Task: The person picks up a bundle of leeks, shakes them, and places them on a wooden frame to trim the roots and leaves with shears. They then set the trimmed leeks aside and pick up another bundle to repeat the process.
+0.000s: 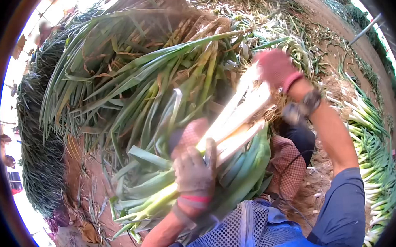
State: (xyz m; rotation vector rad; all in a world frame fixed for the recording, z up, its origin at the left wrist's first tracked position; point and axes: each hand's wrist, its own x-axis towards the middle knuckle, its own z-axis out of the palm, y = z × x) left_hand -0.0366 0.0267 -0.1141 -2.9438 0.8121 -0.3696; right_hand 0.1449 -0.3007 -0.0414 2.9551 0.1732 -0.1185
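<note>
In the head view, little free room is seen. The left and upper field is filled by a heaped pile (129,69) of green leaves. The right edge is lined by a row (373,151) of laid-out leeks, their white shafts turned inward. Only a narrow strip of bare ground (99,181) is left open between them, at lower left.

The surface is brown earth, strewn with trimmings (290,13), in bright daylight outdoors. One pole (365,28) is seen at upper right.

One bundle (233,130) of leeks is held up close to the chest, slanting from the lower left up to the right, above a blue mesh vest (238,232). About three white shafts can be made out in it; the rest cannot be counted.

Two gloved hands are counted. The grip of the left hand (193,172) is closed around the bundle where green meets white. The right hand (275,69) is placed at the white upper end, but it is blurred, so its grip cannot be told. One watch (311,102) is worn on the right wrist.
</note>
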